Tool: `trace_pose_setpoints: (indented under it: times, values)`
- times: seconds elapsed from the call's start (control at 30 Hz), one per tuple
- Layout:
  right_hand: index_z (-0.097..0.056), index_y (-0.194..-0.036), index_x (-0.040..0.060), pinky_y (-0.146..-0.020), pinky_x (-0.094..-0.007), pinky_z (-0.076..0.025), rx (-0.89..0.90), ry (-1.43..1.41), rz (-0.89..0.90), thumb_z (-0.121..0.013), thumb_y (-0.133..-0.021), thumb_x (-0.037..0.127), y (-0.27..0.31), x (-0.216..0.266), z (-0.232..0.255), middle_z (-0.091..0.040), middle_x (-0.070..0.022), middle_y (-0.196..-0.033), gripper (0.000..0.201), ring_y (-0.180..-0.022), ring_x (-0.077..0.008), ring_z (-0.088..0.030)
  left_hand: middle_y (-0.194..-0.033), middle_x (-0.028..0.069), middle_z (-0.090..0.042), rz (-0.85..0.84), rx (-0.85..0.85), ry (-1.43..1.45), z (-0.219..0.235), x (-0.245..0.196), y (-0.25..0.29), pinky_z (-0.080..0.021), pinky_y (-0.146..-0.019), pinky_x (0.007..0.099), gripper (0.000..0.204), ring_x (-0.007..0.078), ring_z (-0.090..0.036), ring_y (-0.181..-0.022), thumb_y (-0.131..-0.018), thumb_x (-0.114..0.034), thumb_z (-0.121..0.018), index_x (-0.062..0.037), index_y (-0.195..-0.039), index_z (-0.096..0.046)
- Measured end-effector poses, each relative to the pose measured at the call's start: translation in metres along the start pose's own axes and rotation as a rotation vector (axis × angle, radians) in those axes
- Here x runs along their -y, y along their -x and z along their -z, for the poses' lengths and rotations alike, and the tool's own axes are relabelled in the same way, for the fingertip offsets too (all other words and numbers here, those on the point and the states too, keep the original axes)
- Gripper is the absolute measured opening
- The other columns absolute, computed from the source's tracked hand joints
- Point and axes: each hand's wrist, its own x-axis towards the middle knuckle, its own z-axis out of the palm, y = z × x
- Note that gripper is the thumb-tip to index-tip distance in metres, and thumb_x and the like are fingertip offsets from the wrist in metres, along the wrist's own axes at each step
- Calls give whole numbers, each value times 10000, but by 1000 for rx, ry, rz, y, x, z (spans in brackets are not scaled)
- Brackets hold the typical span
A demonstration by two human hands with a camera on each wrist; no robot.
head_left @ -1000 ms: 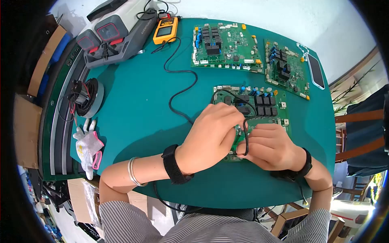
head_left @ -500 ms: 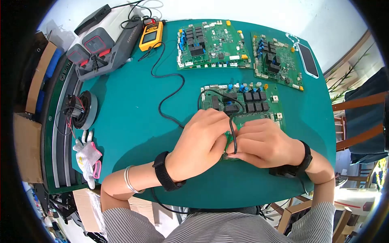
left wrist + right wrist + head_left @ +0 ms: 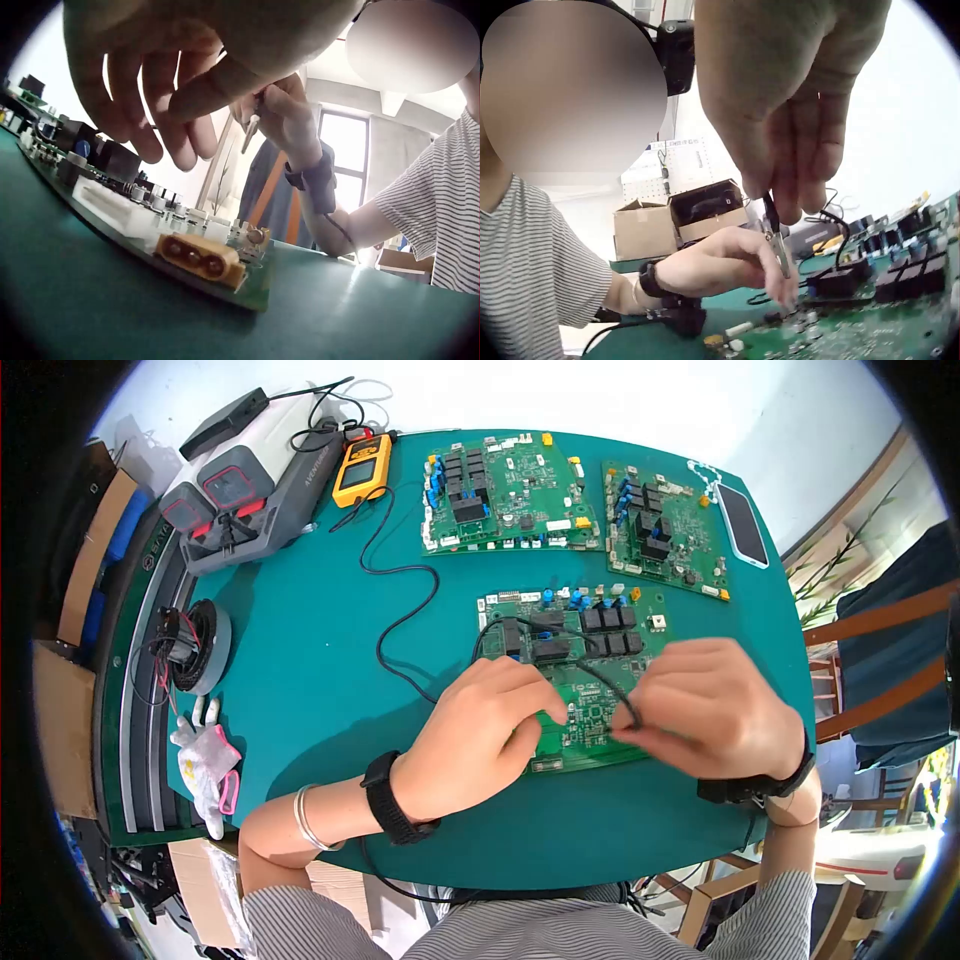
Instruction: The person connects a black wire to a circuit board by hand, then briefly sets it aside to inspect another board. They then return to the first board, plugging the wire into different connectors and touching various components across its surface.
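Note:
In the head view, a green circuit board [image 3: 590,725] lies flat under both hands. My left hand [image 3: 475,730] hangs low over its left part; its fingers are loosely bent, and the left wrist view shows nothing between them. Raised over the board's right side, my right hand [image 3: 715,705] pinches the end of a black cable [image 3: 408,618]. The right wrist view shows a metal clip [image 3: 780,253] pointing down from those fingertips. The cable loops across the board's black components and passes behind my left hand.
A yellow meter [image 3: 362,470] stands back left beside a grey and white machine [image 3: 235,490]. More boards [image 3: 540,490] and another [image 3: 670,535] lie at the back, with a phone [image 3: 742,525] at right. At left are a round motor part [image 3: 205,647] and a glove [image 3: 205,760].
My right hand has moved right and up, away from my left hand, carrying the cable end. My left fingers have parted from it, and more of the board shows between the hands.

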Motion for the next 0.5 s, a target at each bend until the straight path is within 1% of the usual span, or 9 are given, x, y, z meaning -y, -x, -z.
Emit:
trace_pose_setpoints:
  times: [0.07, 0.17, 0.2, 0.23, 0.27, 0.33, 0.4, 0.43, 0.5]
  values:
    - [-607, -915, 34, -570, -410, -466, -39, 89, -60, -793, -827, 81, 5, -4, 7, -534, -79, -673, 211, -623, -284, -591, -918, 97, -683, -6, 2, -4, 1, -1, -1, -500, -817, 426, 287, 319, -639, -911, -755, 133, -578, -54, -940, -693]
    - [-614, -910, 39, -568, -419, -465, -9, 88, -145, -792, -835, 86, 8, -13, 11, -540, -90, -674, 199, -627, -304, -590, -917, 98, -705, 28, -20, 52, 3, -5, -2, -531, -789, 394, 279, 294, -671, -883, -774, 142, -566, -42, -934, -702]
    - [-623, -907, 44, -576, -427, -474, -9, 32, -200, -792, -831, 79, 8, -15, 9, -563, -99, -689, 189, -645, -319, -602, -886, 96, -677, 34, -81, 114, 1, -4, -2, -512, -737, 392, 265, 289, -647, -825, -783, 141, -564, -45, -926, -687]
    - [-623, -907, 44, -576, -427, -474, -12, 34, -197, -792, -831, 79, 7, -18, 4, -563, -99, -689, 189, -645, -319, -602, -856, 93, -648, 41, -143, 174, 1, -3, -3, -493, -684, 390, 251, 284, -623, -767, -792, 139, -562, -48, -918, -673]
    - [-627, -911, 41, -585, -425, -482, -58, 21, -191, -791, -831, 75, 5, -20, -3, -583, -101, -709, 185, -657, -318, -613, -856, 93, -648, 40, -143, 170, 3, -3, -4, -493, -684, 390, 251, 284, -623, -767, -792, 139, -562, -48, -918, -673]
    - [-631, -915, 39, -594, -423, -491, -103, 5, -185, -789, -831, 71, 1, -23, -15, -604, -103, -730, 182, -668, -317, -625, -891, 94, -713, 104, -148, 173, 9, -3, -6, -544, -764, 345, 276, 253, -699, -849, -792, 167, -519, -18, -885, -701]
    - [-704, -908, -3, -608, -357, -526, -167, -65, -270, -814, -812, -12, -2, -24, -26, -690, -111, -810, 146, -691, -262, -674, -861, 87, -680, 90, -176, 187, 6, 3, -7, -512, -727, 355, 257, 260, -658, -804, -794, 157, -533, -29, -888, -683]
    - [-704, -908, -3, -608, -357, -526, -169, -66, -267, -814, -812, -12, -3, -23, -31, -690, -111, -810, 146, -691, -262, -674, -831, 81, -646, 74, -205, 203, 5, 5, -8, -480, -690, 365, 241, 268, -618, -759, -796, 148, -547, -40, -891, -665]
    - [-698, -914, -15, -622, -346, -537, -214, -194, -356, -800, -831, -18, -3, -22, -40, -702, -108, -845, 132, -711, -246, -689, -857, 91, -676, 74, -190, 115, 10, 5, -8, -508, -727, 357, 253, 258, -652, -798, -792, 159, -521, -24, -874, -676]
